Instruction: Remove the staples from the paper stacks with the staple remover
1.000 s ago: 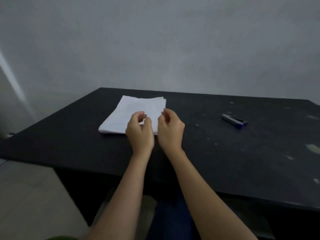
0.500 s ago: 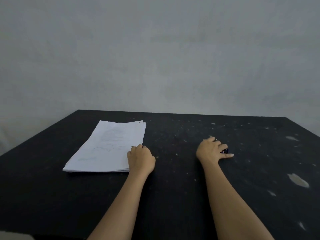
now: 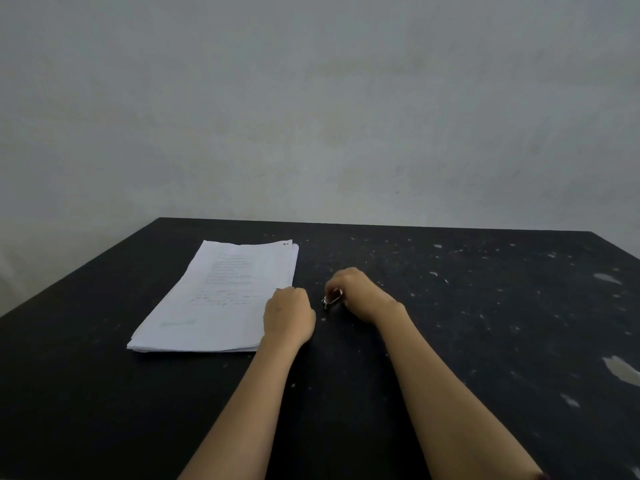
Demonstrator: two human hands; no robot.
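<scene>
A staple remover, metal glinting, is gripped in the curled fingers of the right hand, just right of the paper stack on a speckled black table. The left hand rests on the stack's right edge, fingers curled; whether they pinch the sheets cannot be told. A grey wall rises beyond the stack.

One camera, worn on my head, faces forward and slightly down across the table to the far wall; my left hand and right hand lie near, centred.
</scene>
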